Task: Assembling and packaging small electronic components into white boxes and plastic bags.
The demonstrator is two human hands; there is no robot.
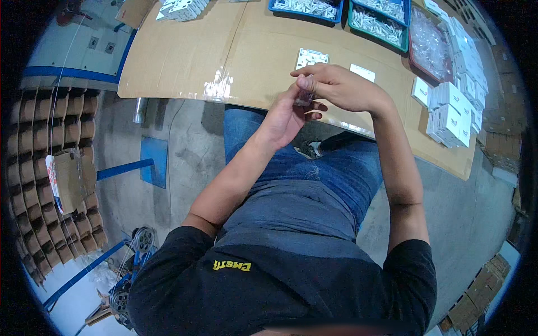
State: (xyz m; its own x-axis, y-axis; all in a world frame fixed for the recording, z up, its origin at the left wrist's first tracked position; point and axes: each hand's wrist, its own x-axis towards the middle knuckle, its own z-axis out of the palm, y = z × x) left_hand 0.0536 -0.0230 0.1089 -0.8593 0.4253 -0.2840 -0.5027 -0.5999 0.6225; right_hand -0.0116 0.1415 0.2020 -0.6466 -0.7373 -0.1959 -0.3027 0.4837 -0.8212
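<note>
In the head view, the left hand [283,119] is curled narrowly around a small, crinkled, clear plastic packet [304,98], held just above the near edge of the brown cardboard-covered counter [179,61]. The right hand [344,88] arches over it, fingers reaching left past the left thumb; whether it grips the packet too, I cannot tell. Just beyond the hands lies a white plate with cutouts [311,57], with a plain white rectangular piece [362,72] to its right. Stacked white square-faced pieces [451,119] stand at the right.
</note>
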